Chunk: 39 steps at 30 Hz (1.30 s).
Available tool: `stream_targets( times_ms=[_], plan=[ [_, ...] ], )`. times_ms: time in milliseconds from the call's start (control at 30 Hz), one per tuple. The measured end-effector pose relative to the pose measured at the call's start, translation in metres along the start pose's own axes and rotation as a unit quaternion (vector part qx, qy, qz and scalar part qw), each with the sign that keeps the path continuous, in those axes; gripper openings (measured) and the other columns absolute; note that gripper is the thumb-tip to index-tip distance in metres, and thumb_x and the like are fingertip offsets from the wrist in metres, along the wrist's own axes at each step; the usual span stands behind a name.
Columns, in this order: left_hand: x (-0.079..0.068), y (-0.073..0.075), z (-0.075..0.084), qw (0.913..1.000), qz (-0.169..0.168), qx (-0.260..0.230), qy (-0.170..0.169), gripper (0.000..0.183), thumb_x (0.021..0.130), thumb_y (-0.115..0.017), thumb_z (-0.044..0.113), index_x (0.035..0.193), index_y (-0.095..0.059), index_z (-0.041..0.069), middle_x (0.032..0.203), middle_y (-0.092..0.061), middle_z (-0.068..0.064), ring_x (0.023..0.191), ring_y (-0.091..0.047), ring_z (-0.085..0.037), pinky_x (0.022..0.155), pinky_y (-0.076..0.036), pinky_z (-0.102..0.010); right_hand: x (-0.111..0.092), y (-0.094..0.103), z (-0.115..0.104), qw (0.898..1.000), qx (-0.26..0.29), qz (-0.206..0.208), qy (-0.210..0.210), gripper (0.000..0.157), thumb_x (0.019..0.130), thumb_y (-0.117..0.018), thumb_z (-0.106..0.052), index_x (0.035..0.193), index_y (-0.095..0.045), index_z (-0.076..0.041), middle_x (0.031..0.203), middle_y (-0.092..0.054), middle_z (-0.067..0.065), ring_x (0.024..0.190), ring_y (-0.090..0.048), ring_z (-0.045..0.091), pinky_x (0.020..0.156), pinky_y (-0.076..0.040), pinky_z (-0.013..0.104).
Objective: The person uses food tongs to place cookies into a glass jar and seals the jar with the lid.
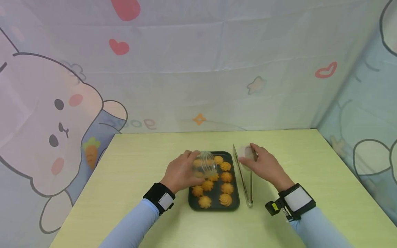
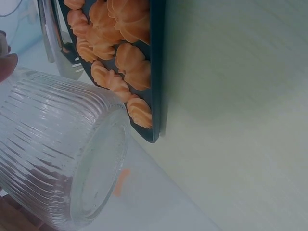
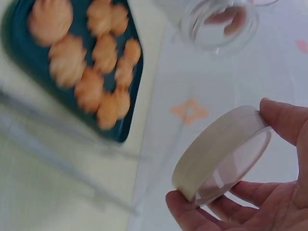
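Note:
My left hand (image 1: 179, 174) grips a clear glass jar (image 1: 209, 164), tilted on its side above the upper left of a dark baking tray (image 1: 214, 208). Ribbed walls and a thick base of the jar show close up in the left wrist view. To the right, my right hand (image 1: 267, 166) holds a pale round lid (image 3: 211, 149) by its edge, thumb on one side and fingers on the other. Golden swirled cookies (image 1: 225, 199) lie in rows on the tray, some hidden behind the jar and left hand. The jar and lid are apart.
Metal tongs (image 1: 249, 200) lie on the table just right of the tray, below the right hand, with their bend toward me. The pale yellow table (image 1: 149, 158) ends at a printed cloth backdrop (image 1: 186, 86) behind and at the right.

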<state>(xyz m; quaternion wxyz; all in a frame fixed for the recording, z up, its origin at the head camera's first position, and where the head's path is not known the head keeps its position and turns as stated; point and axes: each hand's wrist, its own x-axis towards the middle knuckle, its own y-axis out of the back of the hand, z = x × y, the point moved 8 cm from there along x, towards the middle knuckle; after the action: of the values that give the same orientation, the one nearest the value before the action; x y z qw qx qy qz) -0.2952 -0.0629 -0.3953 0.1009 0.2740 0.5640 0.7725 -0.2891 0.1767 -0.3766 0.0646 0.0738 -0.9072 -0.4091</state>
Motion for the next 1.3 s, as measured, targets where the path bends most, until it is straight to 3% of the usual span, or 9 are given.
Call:
stream_targets(
  times_ms=[200,367,533,700,800,1000,1167,1300],
  plan=[
    [0.0,0.001,-0.003,0.9999,-0.005,0.0,0.012,0.087,0.067,-0.076,0.05,0.138,-0.044,0.013,0.125,-0.056,-0.015,0.092,-0.06,-0.025,0.066,-0.057,-0.041,-0.001,0.025,0.05,0.994,-0.104,0.017,-0.016,0.08,0.093,-0.056,-0.042,0.138,-0.03,0.019,0.122,-0.046,0.045,0.103,-0.05,0.051,0.077,-0.048,0.063],
    [0.0,0.001,-0.005,0.9998,-0.003,-0.002,0.017,0.087,0.067,-0.075,0.052,0.138,-0.044,0.012,0.124,-0.056,-0.014,0.09,-0.061,-0.024,0.066,-0.057,-0.041,-0.008,0.034,0.094,0.98,-0.197,0.022,-0.035,0.069,0.087,-0.062,-0.034,0.119,-0.042,0.025,0.101,-0.052,0.044,0.085,-0.055,0.049,0.066,-0.05,0.061],
    [0.001,0.002,-0.007,0.9997,0.005,-0.012,0.019,0.087,0.066,-0.076,0.052,0.137,-0.046,0.012,0.122,-0.057,-0.015,0.087,-0.061,-0.025,0.065,-0.057,-0.042,-0.018,0.037,0.135,0.968,-0.239,-0.012,-0.082,0.068,0.083,-0.065,-0.032,0.108,-0.045,0.028,0.093,-0.052,0.045,0.079,-0.055,0.052,0.067,-0.05,0.063],
    [0.002,0.005,-0.011,0.9989,0.02,-0.03,0.03,0.087,0.064,-0.077,0.052,0.135,-0.047,0.012,0.118,-0.058,-0.014,0.087,-0.061,-0.024,0.064,-0.057,-0.043,-0.027,0.031,0.161,0.96,-0.25,-0.058,-0.114,0.073,0.084,-0.064,-0.037,0.108,-0.045,0.029,0.097,-0.05,0.046,0.088,-0.052,0.055,0.073,-0.048,0.064],
    [0.002,0.006,-0.014,0.9982,0.025,-0.039,0.039,0.085,0.066,-0.076,0.052,0.135,-0.047,0.012,0.118,-0.058,-0.013,0.088,-0.061,-0.024,0.063,-0.056,-0.043,-0.03,0.027,0.171,0.957,-0.255,-0.073,-0.119,0.074,0.085,-0.062,-0.038,0.11,-0.044,0.029,0.099,-0.05,0.047,0.089,-0.051,0.055,0.073,-0.048,0.064],
    [0.003,0.008,-0.021,0.9965,0.034,-0.051,0.058,0.084,0.067,-0.075,0.05,0.136,-0.047,0.012,0.121,-0.058,-0.013,0.092,-0.061,-0.025,0.064,-0.056,-0.044,-0.032,0.026,0.178,0.958,-0.256,-0.06,-0.117,0.079,0.085,-0.061,-0.042,0.114,-0.041,0.029,0.098,-0.049,0.047,0.085,-0.053,0.055,0.071,-0.049,0.064],
    [0.004,0.009,-0.031,0.9933,0.038,-0.071,0.083,0.087,0.065,-0.077,0.05,0.137,-0.046,0.012,0.122,-0.057,-0.012,0.092,-0.06,-0.024,0.067,-0.057,-0.046,-0.033,0.028,0.169,0.962,-0.244,-0.031,-0.123,0.09,0.086,-0.058,-0.051,0.123,-0.034,0.027,0.106,-0.044,0.052,0.088,-0.049,0.062,0.075,-0.045,0.068],
    [0.004,0.01,-0.042,0.9874,0.055,-0.1,0.109,0.089,0.065,-0.079,0.05,0.137,-0.045,0.013,0.12,-0.057,-0.012,0.092,-0.06,-0.025,0.069,-0.055,-0.049,-0.031,0.027,0.153,0.966,-0.231,-0.008,-0.119,0.089,0.09,-0.053,-0.051,0.127,-0.03,0.027,0.115,-0.038,0.054,0.095,-0.043,0.067,0.079,-0.041,0.071]
  ],
)
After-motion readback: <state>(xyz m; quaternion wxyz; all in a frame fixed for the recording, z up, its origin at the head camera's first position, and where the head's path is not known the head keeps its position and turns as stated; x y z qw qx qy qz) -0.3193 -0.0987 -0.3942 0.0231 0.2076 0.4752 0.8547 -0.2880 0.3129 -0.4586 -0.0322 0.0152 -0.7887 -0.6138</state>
